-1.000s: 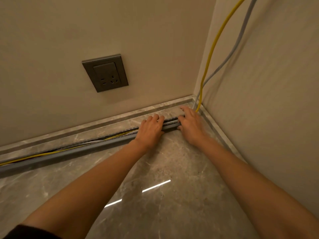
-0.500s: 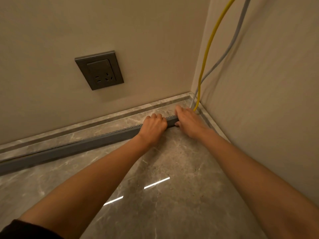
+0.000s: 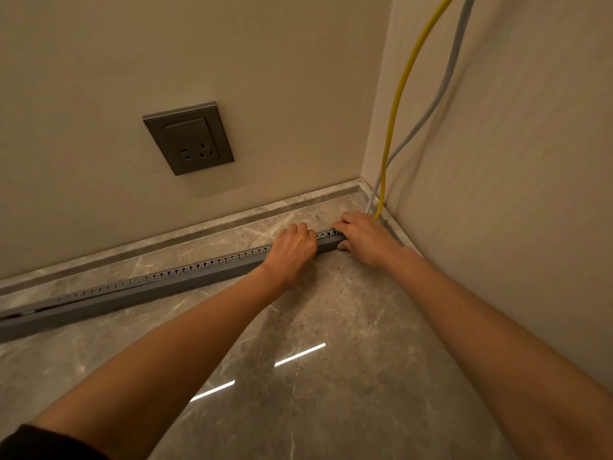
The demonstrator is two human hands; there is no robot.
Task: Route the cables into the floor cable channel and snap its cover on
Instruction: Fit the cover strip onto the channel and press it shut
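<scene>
Where the marble floor (image 3: pixel 331 327) meets the corner of two beige walls, the head view lists a long grey cable channel (image 3: pixel 185 277) lying on the floor, parallel to the back wall and a little out from its baseboard (image 3: pixel 199 229), running from the left edge of the frame to a point just short of the corner. Its top edge shows a row of small slots. Left hand (image 3: pixel 293 249): fingers curled over the top of the channel near its right end, gripping it. Right hand (image 3: pixel 361 235): laid over the channel's very end, fingers bent across the top, thumb low on the near side, holding it. Yellow cable (image 3: pixel 398 104) and grey cable (image 3: pixel 444 81): both hang down the right wall and reach the floor in the corner, just behind the right hand; whether they enter the channel cannot be seen. Dark wall socket (image 3: pixel 188 138): fixed on the back wall, above the channel's middle. One dark sleeve (image 3: pixel 43 441) at lower left.
</scene>
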